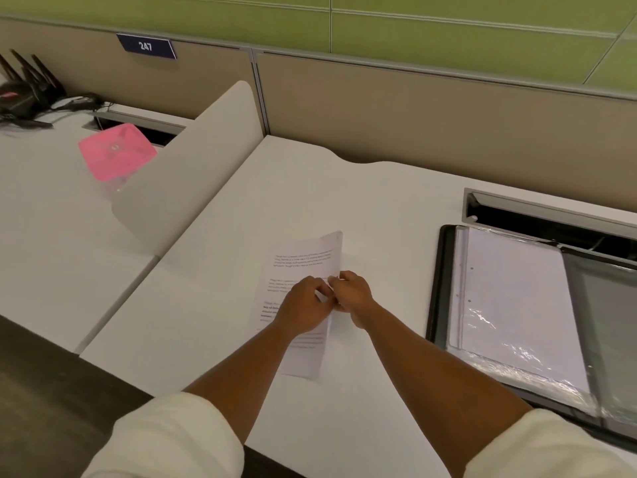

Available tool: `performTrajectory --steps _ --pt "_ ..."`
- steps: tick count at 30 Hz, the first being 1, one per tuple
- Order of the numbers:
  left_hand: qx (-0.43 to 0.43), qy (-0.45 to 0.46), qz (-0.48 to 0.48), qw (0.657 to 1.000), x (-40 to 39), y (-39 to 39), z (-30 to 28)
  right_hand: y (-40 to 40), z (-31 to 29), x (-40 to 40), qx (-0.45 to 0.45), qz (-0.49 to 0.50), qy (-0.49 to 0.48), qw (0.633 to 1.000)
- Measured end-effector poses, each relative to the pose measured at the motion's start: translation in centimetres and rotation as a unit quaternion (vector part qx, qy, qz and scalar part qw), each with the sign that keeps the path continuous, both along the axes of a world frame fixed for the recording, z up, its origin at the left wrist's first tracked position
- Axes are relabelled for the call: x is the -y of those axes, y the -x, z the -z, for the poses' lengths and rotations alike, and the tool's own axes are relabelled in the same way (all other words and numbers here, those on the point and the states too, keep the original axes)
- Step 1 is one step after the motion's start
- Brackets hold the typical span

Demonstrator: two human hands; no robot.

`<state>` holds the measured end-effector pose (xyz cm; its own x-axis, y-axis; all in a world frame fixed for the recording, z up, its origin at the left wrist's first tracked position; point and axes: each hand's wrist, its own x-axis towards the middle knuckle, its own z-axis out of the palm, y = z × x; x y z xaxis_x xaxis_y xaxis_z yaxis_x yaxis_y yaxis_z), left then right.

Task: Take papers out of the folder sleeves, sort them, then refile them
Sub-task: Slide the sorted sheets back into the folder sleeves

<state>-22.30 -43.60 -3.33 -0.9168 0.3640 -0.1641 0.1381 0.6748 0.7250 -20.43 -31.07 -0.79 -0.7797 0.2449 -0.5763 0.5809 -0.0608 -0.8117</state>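
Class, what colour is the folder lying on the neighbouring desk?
Pink folder, seen best in the head view.

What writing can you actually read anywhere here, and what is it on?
"247": white digits on the dark blue sign on the partition.
Printed paragraphs on the paper under both hands: too small and blurred to read.
No other text is visible.
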Motion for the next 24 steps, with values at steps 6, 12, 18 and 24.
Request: performTrajectory --steps 6,12,18,24 --pt "-0.018 -0.062 -0.024 0.998 -2.2 -0.5 -1.2 -1.6 -1.3 -4.3 -0.017 0.004 -0.064 0.998" --pt "-0.066 -0.044 -0.058 0.995 -4.1 -0.5 -0.9 -4.2 -2.3 -10.1 -0.008 0.053 -0.093 0.994" --pt "0.022 -0.021 -0.138 0.990 -7.7 -1.1 -1.6 -8.4 -2.7 -15.5 0.013 0.101 -0.118 0.988" --pt "0.186 -0.145 -0.137 0.962 -12.9 -3.5 -3.1 -14.1 -2.9 -21.3 0.038 0.108 -0.132 0.985"
